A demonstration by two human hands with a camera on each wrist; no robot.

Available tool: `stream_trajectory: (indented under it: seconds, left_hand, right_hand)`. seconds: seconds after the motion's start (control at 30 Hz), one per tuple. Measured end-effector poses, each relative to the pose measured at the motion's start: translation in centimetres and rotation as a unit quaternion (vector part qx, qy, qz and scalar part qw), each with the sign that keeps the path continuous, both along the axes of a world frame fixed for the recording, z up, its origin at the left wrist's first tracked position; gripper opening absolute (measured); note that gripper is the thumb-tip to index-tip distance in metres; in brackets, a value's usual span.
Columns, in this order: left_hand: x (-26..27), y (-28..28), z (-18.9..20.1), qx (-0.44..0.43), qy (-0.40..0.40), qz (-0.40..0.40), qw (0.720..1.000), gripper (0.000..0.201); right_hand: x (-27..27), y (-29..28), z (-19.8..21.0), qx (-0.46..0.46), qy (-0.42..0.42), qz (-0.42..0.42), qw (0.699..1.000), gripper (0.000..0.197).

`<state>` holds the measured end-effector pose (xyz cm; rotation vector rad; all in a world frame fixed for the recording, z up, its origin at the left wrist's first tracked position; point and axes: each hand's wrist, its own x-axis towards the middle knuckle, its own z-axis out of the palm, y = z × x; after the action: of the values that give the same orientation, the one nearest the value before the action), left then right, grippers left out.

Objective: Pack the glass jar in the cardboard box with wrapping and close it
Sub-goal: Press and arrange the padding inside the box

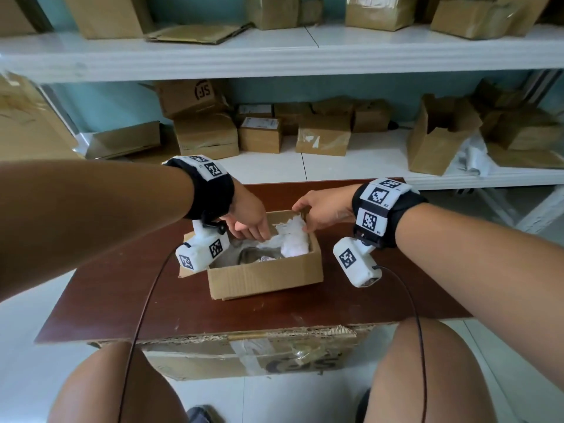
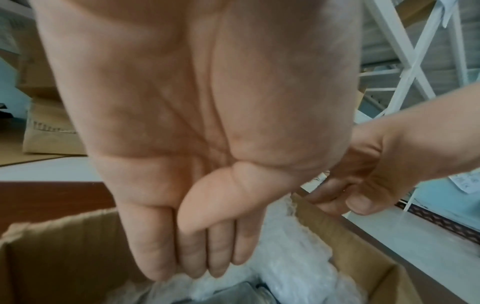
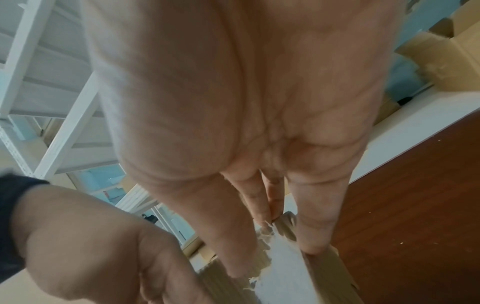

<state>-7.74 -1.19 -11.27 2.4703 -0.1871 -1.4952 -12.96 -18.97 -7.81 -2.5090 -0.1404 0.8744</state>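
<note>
An open cardboard box [image 1: 265, 279] stands mid-table. Inside lies the glass jar [image 1: 253, 256], with crumpled white wrapping [image 1: 294, 242] filling the right and far side. My left hand [image 1: 256, 233] reaches down into the box; in the left wrist view its fingers [image 2: 192, 267] are straight, the thumb is folded across the palm, and the tips touch the wrapping [image 2: 293, 257]. My right hand [image 1: 305, 215] pinches the far right rim of the box [image 3: 330, 273], thumb inside and fingers [image 3: 314, 242] outside. Only the jar's top [image 2: 249, 292] shows.
The dark brown table [image 1: 122, 294] has bare room left and right of the box. A large taped carton [image 1: 244, 355] sits under its front edge between my knees. White shelves [image 1: 305, 56] behind hold several cardboard boxes. Thin cables hang from both wrist cameras.
</note>
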Motion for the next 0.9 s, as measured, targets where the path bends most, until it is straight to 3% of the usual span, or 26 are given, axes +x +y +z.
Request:
stream_trajectory:
  seconds: [0.17, 0.3, 0.4, 0.57, 0.67, 0.73, 0.9]
  left_hand:
    - [-0.4, -0.6, -1.6, 0.080, -0.028, -0.082, 0.993, 0.042]
    - [-1.0, -2.3, -1.5, 0.169, -0.086, -0.230, 0.955, 0.040]
    - [-0.6, -2.5, -2.4, 0.193, -0.098, -0.278, 0.936, 0.041]
    - [-0.1, -2.2, -2.5, 0.141, -0.076, -0.202, 0.966, 0.043]
    - [-0.7, -1.2, -1.2, 0.054, -0.077, -0.068, 0.993, 0.021]
    - [-1.2, -1.0, 0.2, 0.020, -0.035, -0.025, 0.999, 0.009]
    - [-4.3, -1.0, 2.2, -0.007, 0.022, -0.026, 0.999, 0.030]
  right_hand:
    - [-0.1, -0.5, -0.2, 0.039, 0.021, -0.014, 0.999, 0.056]
    - [0.3, -0.5, -0.9, 0.037, 0.012, -0.018, 0.999, 0.066]
    - [0.6, -0.6, -1.2, 0.030, 0.010, -0.004, 0.999, 0.068]
    - [0.9, -0.2, -1.1, 0.007, 0.007, 0.000, 1.000, 0.065]
    - [1.2, -0.1, -0.8, 0.018, 0.017, -0.035, 0.999, 0.049]
    - [1.7, -0.2, -0.7, 0.045, 0.047, -0.076, 0.995, 0.037]
    - [2.9, -0.3, -0.8, 0.081, 0.091, -0.128, 0.984, 0.037]
